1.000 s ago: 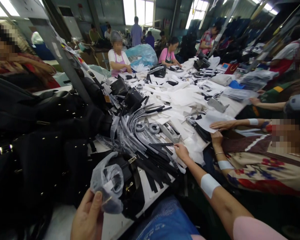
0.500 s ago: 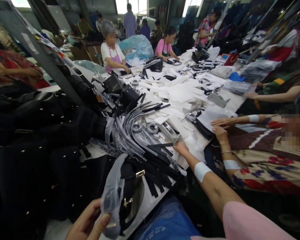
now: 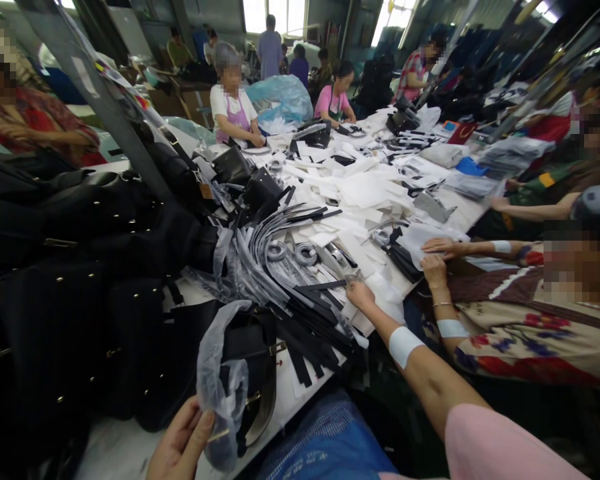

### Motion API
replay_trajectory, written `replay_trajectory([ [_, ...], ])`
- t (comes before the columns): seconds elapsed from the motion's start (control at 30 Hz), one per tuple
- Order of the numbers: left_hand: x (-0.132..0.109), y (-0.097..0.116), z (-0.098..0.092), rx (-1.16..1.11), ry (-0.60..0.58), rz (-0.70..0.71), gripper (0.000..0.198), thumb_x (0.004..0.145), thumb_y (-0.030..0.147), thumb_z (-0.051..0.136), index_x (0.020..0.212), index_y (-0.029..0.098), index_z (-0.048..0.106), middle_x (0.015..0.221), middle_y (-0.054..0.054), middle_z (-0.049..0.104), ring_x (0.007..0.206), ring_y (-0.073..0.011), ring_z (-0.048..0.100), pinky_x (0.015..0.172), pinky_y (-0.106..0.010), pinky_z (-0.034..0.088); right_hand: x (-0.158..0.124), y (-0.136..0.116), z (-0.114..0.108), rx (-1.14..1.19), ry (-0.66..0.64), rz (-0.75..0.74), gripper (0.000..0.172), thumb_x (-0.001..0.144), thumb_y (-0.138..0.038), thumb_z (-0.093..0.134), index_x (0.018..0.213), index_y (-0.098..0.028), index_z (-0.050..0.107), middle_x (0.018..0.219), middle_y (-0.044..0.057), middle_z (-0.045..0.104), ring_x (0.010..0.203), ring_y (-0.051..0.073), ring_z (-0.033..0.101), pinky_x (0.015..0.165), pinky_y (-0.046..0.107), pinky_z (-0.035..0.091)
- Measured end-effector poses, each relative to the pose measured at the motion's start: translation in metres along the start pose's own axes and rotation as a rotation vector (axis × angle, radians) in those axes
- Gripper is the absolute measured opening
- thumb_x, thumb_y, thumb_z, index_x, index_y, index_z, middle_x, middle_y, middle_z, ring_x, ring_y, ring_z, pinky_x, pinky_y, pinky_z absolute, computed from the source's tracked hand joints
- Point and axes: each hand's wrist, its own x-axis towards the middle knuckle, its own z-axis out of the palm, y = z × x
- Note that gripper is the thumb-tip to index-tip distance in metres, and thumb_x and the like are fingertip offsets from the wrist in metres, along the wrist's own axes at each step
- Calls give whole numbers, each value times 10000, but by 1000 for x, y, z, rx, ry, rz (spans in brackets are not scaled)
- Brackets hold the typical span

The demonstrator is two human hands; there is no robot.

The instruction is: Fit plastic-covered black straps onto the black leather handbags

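Observation:
My left hand (image 3: pixel 183 437), low in the picture, pinches a strap wrapped in clear plastic (image 3: pixel 213 373) between thumb and fingers. The strap arches up in a loop in front of a black bag with gold metal fittings (image 3: pixel 255 357). My right arm stretches out to the table, where my right hand (image 3: pixel 360 293) is closed at the near end of a grey tape dispenser (image 3: pixel 334 259). What its fingertips grip is too small to make out. Beside it, black and plastic-wrapped straps (image 3: pixel 265 267) fan out in a heap.
Black bags (image 3: pixel 55 320) fill the left side. White sheets (image 3: pixel 350 180) cover much of the table. To my right, a co-worker's hands (image 3: pixel 437 257) press on a white sheet over black pieces. A blue sack (image 3: pixel 325 440) stands below the table edge. A metal post (image 3: pixel 115 100) rises at left.
The wrapped strap in my left hand has bent more into a loop, and that hand has shifted slightly right and down. My right hand stays at the dispenser. The view has tilted a little.

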Motion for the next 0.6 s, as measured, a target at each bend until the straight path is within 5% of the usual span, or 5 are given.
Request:
replay_trajectory([
  [0.23, -7, -2, 3, -58, -11, 53, 537, 718, 541, 710, 1119, 195, 620, 1117, -72, 710, 1093, -288, 620, 939, -332, 481, -14, -11, -7, 6, 104, -13, 340, 943, -300, 421, 1196, -194, 620, 1024, 136, 702, 953, 258, 645, 785, 321, 445],
  [0.47, -10, 2, 3, -94, 0, 74, 533, 693, 523, 735, 1086, 175, 650, 1045, -82, 728, 1028, -290, 645, 883, -336, 507, -16, -28, -35, 102, 190, -131, 406, 985, -327, 336, 1326, -269, 549, 1185, 63, 679, 1058, 216, 612, 814, 255, 424],
  [0.6, -12, 1, 3, -120, -18, 84, 533, 711, 502, 733, 1119, 173, 631, 1077, -83, 717, 1067, -284, 627, 932, -347, 477, -20, -38, -42, 139, 176, -164, 341, 957, -346, 407, 1107, -250, 698, 1037, 49, 731, 963, 211, 641, 765, 246, 424],
])
